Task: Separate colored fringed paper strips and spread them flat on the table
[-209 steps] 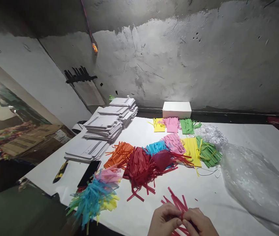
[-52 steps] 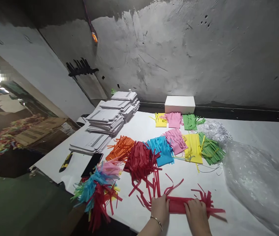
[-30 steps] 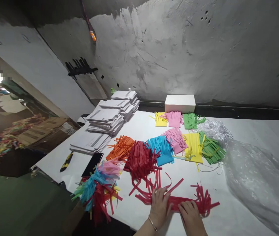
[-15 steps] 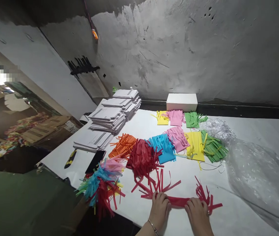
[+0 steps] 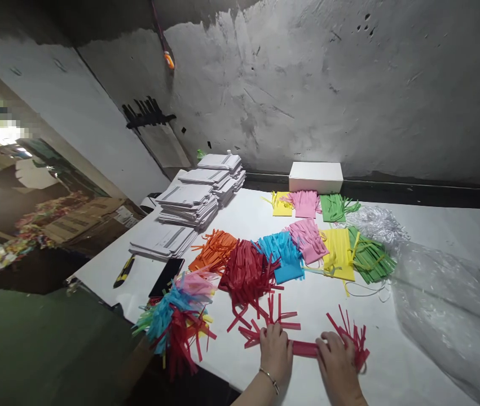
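Note:
Both hands hold a fringed piece of red tissue paper [image 5: 304,348] near the table's front edge. Its plain middle is a narrow, flat band, and cut strips splay out at either end. My left hand [image 5: 275,352], with a bracelet at the wrist, has its fingers closed over the left part of the band. Over the right part curl the fingers of my right hand [image 5: 336,356]. Just beyond lies a pile of red fringed paper [image 5: 248,270]. To the left, a multicoloured bunch of fringed tissue [image 5: 176,321] hangs over the table edge.
Orange [image 5: 213,251], blue [image 5: 282,256], pink, yellow and green fringed papers lie across the middle. A clear plastic bag [image 5: 451,310] covers the right. Leaflet stacks [image 5: 184,203], a phone [image 5: 167,277] and a cutter knife [image 5: 124,272] are left; a white box [image 5: 316,176] stands behind.
The red band between my hands has become narrower and neater. My right hand has shifted slightly left, and the strips at both ends have moved. The view has turned slightly.

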`<control>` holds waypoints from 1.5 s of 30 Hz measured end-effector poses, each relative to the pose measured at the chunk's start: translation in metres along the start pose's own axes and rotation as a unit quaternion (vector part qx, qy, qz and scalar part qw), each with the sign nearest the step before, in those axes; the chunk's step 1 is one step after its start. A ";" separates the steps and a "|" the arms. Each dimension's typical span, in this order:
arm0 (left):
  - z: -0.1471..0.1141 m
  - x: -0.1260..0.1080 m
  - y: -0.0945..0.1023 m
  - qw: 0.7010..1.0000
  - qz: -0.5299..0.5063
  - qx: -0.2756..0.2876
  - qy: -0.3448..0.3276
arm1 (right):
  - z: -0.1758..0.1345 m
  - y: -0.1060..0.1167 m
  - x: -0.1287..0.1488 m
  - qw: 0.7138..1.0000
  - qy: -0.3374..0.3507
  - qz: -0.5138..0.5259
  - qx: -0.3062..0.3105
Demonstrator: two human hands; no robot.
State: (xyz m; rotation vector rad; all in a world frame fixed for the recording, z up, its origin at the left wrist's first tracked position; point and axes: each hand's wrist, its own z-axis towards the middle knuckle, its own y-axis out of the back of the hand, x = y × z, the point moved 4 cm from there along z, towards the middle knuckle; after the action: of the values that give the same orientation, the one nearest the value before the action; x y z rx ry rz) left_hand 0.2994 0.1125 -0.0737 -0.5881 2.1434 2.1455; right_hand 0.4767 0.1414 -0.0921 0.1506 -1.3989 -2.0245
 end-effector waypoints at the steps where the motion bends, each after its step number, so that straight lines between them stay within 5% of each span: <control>1: 0.000 0.001 0.000 1.000 -0.003 -0.004 0.002 | -0.001 -0.003 0.005 0.999 0.021 0.026 -0.006; 4: -0.004 0.005 -0.001 0.998 -0.031 -0.052 -0.027 | -0.004 -0.010 0.016 0.994 0.043 0.096 -0.019; 10: -0.020 0.001 -0.018 0.961 -0.068 -0.127 -0.234 | -0.004 -0.012 0.018 0.992 0.021 0.123 0.023; 16: -0.017 0.003 -0.026 0.960 -0.092 -0.101 -0.244 | -0.009 -0.015 0.022 0.995 0.034 0.078 0.050; 25: -0.020 0.003 0.001 0.985 -0.135 -0.036 -0.101 | -0.029 -0.002 -0.021 0.999 -0.029 -0.014 0.009; 29: -0.012 -0.003 0.003 0.997 -0.072 -0.019 -0.013 | -0.026 -0.002 -0.024 0.998 -0.042 -0.052 0.020; 34: -0.004 -0.007 0.003 0.998 -0.067 0.015 0.013 | -0.019 -0.001 -0.022 0.996 -0.047 -0.070 -0.004; 39: -0.004 -0.001 -0.004 0.993 -0.105 0.004 -0.049 | -0.007 -0.007 0.012 0.995 0.051 0.080 0.022; 45: -0.008 0.010 -0.010 0.974 -0.106 -0.011 -0.200 | 0.009 -0.007 0.025 0.991 0.020 0.119 0.054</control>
State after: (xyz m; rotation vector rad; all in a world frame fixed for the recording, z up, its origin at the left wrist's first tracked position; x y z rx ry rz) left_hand 0.2946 0.1028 -0.0861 -0.3299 1.7640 1.9722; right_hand 0.4499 0.1351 -0.0883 0.0677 -1.4291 -1.7442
